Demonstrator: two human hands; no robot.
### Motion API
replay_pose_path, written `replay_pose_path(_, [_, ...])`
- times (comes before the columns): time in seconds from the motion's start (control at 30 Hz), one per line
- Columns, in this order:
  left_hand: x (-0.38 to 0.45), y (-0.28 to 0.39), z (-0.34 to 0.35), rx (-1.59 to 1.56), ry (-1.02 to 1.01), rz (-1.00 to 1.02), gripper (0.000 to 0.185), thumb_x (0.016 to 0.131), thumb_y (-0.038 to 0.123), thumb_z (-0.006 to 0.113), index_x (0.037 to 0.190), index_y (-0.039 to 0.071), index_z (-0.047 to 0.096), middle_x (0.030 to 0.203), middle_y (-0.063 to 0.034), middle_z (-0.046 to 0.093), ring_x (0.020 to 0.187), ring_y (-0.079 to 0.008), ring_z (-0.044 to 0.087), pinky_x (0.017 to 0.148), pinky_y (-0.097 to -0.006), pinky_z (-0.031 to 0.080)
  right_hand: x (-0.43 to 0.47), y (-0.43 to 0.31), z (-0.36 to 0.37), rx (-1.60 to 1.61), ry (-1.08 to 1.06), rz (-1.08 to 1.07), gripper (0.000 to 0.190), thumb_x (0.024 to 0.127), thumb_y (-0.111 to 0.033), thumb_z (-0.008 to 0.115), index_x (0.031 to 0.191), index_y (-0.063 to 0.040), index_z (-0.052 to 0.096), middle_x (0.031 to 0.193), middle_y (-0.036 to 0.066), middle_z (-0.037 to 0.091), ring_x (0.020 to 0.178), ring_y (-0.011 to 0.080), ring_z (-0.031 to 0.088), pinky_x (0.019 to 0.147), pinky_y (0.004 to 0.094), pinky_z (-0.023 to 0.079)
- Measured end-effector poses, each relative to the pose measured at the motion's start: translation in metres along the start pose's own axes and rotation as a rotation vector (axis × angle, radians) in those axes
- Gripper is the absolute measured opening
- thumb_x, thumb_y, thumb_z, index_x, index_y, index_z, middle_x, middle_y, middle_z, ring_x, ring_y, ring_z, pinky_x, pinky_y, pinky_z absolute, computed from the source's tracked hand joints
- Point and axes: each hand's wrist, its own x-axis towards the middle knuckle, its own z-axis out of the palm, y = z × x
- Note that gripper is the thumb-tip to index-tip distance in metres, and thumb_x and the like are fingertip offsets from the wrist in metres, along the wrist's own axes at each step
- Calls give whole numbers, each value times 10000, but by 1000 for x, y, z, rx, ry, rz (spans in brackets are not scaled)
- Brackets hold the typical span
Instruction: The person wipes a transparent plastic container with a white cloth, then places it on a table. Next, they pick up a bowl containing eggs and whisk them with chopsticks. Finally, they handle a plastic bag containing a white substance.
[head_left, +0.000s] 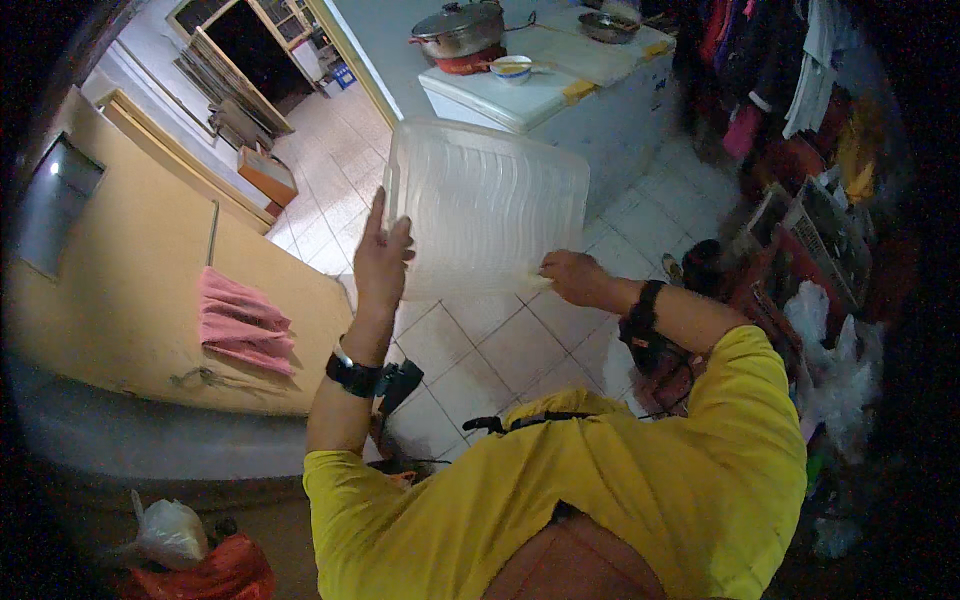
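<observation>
A large translucent ribbed plastic panel (487, 202), perhaps a tray or lid, is held up in front of me over the tiled floor. My left hand (381, 262) has its left edge, the index finger pointing up along the rim and the other fingers curled near the edge. At the lower right corner, my right hand (581, 279) is closed, with a small pale bit showing at its fingertips; what that bit is cannot be told. Both wrists wear black bands.
A lidded metal pot (459, 34), a white bowl (511, 69) and a metal pan (607, 27) sit on a white chest-like appliance (517, 105). Crates and bags (817, 247) crowd the right. On the left wall hangs a pink towel (244, 319), near an open doorway.
</observation>
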Motion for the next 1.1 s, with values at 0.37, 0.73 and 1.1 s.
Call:
replay_pose_path(0.37, [-7, 14, 18, -38, -52, 62, 625, 802, 128, 584, 1359, 135, 299, 719, -36, 547, 577, -87, 502, 504, -223, 427, 140, -45, -85, -257, 848, -360, 269, 772, -97, 478, 1026, -30, 537, 1149, 128, 486, 1056, 273, 485, 896, 390, 391])
replay_pose_path(0.73, [-18, 14, -5, -180, -11, 72, 564, 828, 73, 551, 1344, 118, 329, 770, -36, 540, 621, -88, 503, 555, -205, 435, 89, 27, -83, -557, 586, 11, 163, 737, -154, 562, 866, -57, 584, 1034, 89, 532, 897, 225, 506, 720, 354, 405])
replay_pose_path(1.1, [-21, 30, -11, -268, 84, 234, 512, 805, 69, 579, 1284, 25, 402, 802, -23, 543, 661, -82, 504, 598, -218, 463, 51, 62, -53, -627, 496, 223, 134, 694, -167, 594, 791, -79, 622, 924, 57, 507, 931, 215, 454, 795, 380, 340])
